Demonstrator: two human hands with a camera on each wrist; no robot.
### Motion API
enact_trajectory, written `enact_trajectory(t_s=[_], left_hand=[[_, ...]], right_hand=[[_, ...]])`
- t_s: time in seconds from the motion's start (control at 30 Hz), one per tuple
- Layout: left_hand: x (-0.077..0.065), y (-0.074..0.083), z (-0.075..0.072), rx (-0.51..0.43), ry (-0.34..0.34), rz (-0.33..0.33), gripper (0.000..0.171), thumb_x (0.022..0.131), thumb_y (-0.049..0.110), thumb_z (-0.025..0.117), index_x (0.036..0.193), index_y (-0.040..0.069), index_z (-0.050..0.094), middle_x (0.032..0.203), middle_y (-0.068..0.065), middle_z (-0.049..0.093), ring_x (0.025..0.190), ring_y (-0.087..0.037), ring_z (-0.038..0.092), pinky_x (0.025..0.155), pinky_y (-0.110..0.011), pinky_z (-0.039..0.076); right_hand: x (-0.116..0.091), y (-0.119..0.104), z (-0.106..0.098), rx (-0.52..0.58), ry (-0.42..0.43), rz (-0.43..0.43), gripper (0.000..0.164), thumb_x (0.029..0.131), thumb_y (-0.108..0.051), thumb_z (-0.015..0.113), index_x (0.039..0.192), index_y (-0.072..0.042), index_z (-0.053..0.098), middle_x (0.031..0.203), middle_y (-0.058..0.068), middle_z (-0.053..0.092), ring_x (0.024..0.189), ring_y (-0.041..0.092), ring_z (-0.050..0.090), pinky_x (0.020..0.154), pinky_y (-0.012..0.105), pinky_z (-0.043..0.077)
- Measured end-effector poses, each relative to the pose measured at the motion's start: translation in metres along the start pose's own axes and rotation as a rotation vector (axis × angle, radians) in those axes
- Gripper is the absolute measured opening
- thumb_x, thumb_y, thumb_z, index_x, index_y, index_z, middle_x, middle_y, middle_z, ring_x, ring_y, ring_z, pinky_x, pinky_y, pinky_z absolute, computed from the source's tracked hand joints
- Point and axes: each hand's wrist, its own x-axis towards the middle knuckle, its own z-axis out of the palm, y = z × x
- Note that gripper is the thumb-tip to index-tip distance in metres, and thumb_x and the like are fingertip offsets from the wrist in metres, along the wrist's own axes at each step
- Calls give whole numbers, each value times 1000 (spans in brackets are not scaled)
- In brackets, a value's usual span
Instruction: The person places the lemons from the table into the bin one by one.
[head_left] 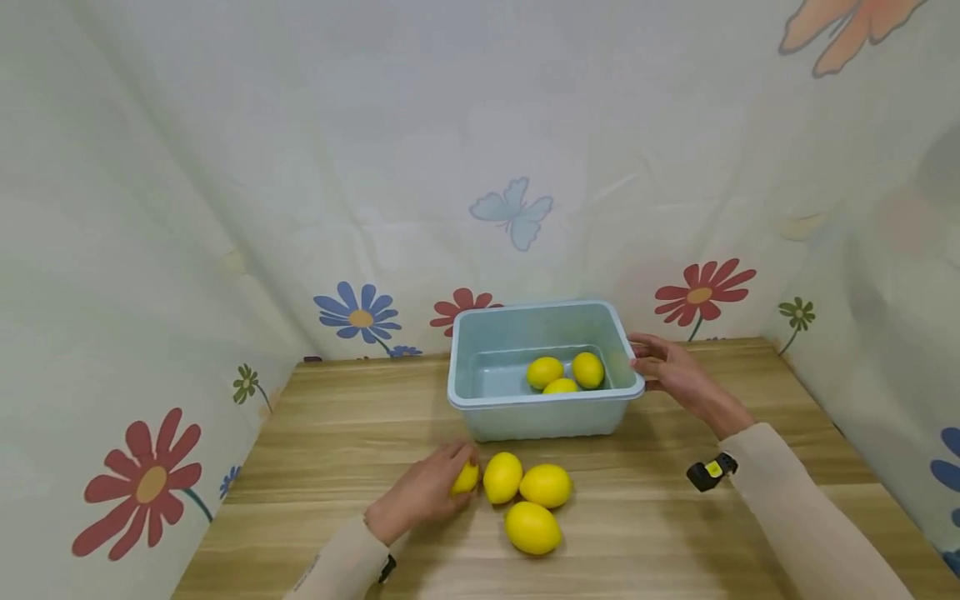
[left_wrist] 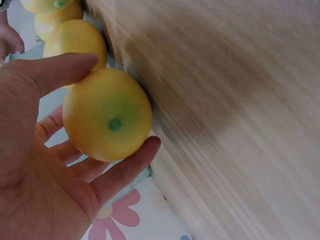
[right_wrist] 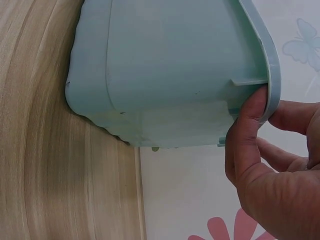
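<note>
My left hand [head_left: 429, 486] is at the front left, holding a yellow lemon [left_wrist: 107, 115] between thumb and fingers; in the head view the fingers cover much of it. Right beside it on the table lie three more lemons: one upright [head_left: 502, 477], one on its side [head_left: 546, 486] and one nearer me [head_left: 532, 527]. Behind them stands a pale blue plastic bin [head_left: 547, 417] with three lemons [head_left: 545, 372] inside, toward its right half. My right hand [head_left: 678, 375] grips the bin's right rim, its fingers hooked under the lip in the right wrist view [right_wrist: 275, 150].
The wood-grain table [head_left: 360, 408] carries everything. A pale curtain [head_left: 420, 150] printed with flowers and butterflies hangs behind the bin and along both sides. Black bands with small devices [head_left: 711, 471] sit at the wrists.
</note>
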Motion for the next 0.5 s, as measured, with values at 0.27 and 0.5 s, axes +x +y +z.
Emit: enact_trajectory(t_s=[0.27, 0.5], left_hand=[[-1, 3, 2, 17, -50, 44, 43, 83, 21, 64, 124, 25, 50, 126, 1, 52, 116, -20, 50, 88, -39, 52], [-2, 1, 6, 31, -22, 30, 38, 82, 21, 66, 117, 27, 54, 118, 4, 54, 108, -19, 53, 78, -37, 53]], right_hand=[[1, 4, 1, -2, 8, 5, 58, 94, -20, 52, 147, -16, 27, 140, 20, 39, 115, 35, 49, 89, 39, 54], [3, 6, 0, -3, 9, 3, 59, 95, -20, 52, 147, -16, 26, 141, 21, 38, 116, 36, 48, 87, 36, 55]])
